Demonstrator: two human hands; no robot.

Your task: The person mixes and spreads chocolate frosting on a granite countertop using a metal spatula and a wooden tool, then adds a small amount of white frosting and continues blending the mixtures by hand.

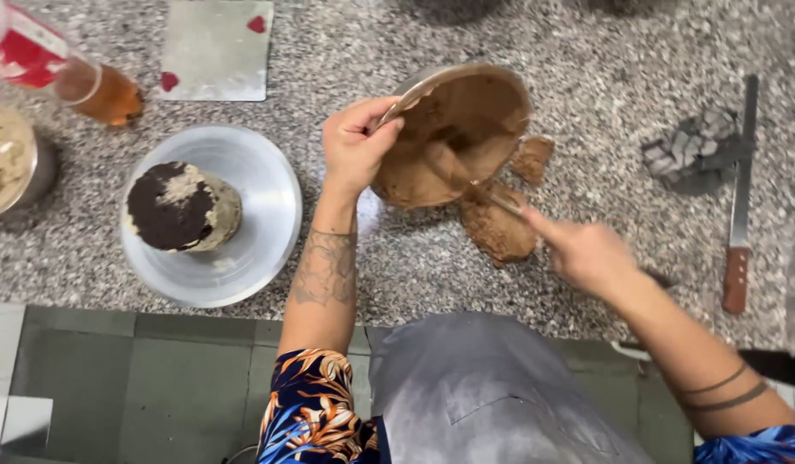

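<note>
Tilted metal bowl (453, 133) of thick brown batter, held at its rim by left hand (354, 146), grip closed on the edge. Right hand (587, 253) closed on a spoon (501, 202), scraping soft, sticky lumps (499, 228) onto the desk (587, 77) just below the bowl. Likely heavy, slippery; best taken by the rim.

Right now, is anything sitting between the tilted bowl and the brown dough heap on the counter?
Nothing visible does. The tilted bowl, held by the left hand, hangs right over the brown dough; only the right hand with its scraper reaches in.
</note>
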